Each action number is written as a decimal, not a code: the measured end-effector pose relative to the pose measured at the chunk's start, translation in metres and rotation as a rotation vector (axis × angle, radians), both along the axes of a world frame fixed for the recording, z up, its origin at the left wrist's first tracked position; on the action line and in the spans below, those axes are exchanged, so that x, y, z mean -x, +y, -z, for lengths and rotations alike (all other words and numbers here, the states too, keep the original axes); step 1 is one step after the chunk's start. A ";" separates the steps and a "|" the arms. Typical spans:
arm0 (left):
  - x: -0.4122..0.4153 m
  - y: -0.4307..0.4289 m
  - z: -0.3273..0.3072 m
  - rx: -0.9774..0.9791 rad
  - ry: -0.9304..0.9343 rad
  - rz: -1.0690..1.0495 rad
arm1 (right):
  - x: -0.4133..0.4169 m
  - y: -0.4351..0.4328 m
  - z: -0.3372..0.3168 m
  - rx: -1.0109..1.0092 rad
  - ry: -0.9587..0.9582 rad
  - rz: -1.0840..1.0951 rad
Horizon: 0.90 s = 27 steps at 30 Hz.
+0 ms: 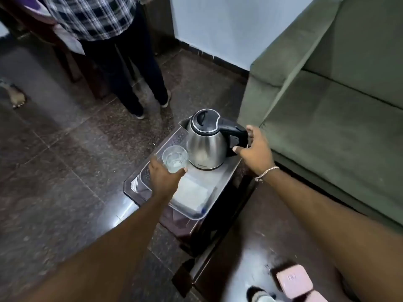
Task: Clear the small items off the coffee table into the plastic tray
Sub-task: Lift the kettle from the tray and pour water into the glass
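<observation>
The plastic tray point(197, 211) sits on a small dark desk point(130, 188) wedged just beside the green sofa point(327, 94). A steel kettle point(206, 147) with a black lid and handle stands at the tray's far end. The person's left hand point(164, 177) reaches in from the near side, its fingers point(182, 171) wrapped around the base of a clear drinking glass point(175, 159) that is just beside the kettle, over the tray; I cannot tell whether it rests on the tray or is held just above it. The right hand point(256, 152) (a thin bracelet point(267, 173) at its wrist) is at the kettle's handle, fingers spread and loosely curved, thumb near the lower part of the handle and not closed on it. A flat pale sheet point(192, 192), perhaps paper or a lid, lies in the near half of the tray. Someone else in a checked shirt point(93, 16) stands on the tiled floor point(54, 160) beyond the desk.
</observation>
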<state>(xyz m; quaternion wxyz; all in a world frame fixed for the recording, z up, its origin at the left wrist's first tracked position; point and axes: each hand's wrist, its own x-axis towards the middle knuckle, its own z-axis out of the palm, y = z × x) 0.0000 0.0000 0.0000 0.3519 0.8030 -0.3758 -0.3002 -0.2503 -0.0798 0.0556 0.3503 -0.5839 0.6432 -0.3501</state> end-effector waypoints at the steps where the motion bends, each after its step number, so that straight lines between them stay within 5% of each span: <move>1: -0.003 -0.005 0.006 0.008 0.053 0.008 | 0.001 -0.012 0.004 -0.038 -0.008 -0.009; 4: -0.008 -0.013 0.020 0.017 0.202 0.048 | 0.003 -0.036 0.010 -0.224 -0.074 -0.088; 10: -0.008 -0.023 0.037 0.072 0.194 0.030 | -0.003 -0.053 0.026 -0.300 -0.410 -0.077; 27: 0.000 0.013 0.003 0.248 0.140 0.099 | 0.014 -0.007 -0.030 -0.129 -0.844 0.070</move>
